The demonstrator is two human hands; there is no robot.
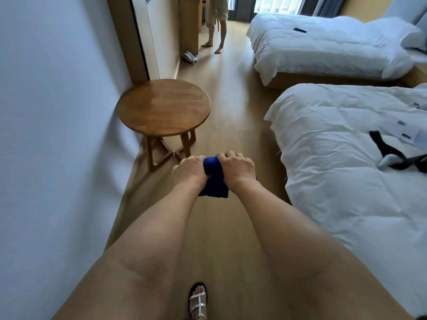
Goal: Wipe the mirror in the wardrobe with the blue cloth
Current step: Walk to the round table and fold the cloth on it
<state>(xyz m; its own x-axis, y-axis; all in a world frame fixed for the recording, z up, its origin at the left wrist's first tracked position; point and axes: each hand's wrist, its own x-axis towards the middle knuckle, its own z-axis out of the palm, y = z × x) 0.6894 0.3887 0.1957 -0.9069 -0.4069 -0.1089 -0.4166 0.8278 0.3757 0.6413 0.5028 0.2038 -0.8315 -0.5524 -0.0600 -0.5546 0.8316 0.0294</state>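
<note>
Two beds w/ white duvets fill the space right of the hands: the near bed [335,181] just beside the right forearm, the far bed [323,49] well beyond and to the right. Wood floor [231,107] runs fwd from the hands as a narrow lane btwn beds and the white wall [46,135] on the left.

Round wooden side table [163,106] stands ahead-left of the hands, against the wall, narrowing the lane on that side. Further ahead on the left, a tall wood-framed panel [138,38] along the wall; can't tell if it's the wardrobe or mirror. A second person [216,21], barefoot, stands at the far end of the lane, straight ahead of the hands, beside a pair of slippers [189,57].

On the near bed, right of the hands: black socks/straps [390,153] and some white packets [402,128]. Dark flat item [300,30] on far bed.

Left hand [190,168] and right hand [236,166] are held out in front, close together, both w/ fingers curled round the blue cloth [215,179], which is bunched btwn them and hangs a little below the wrists. Sandalled foot [198,301] on the floor below the arms.
</note>
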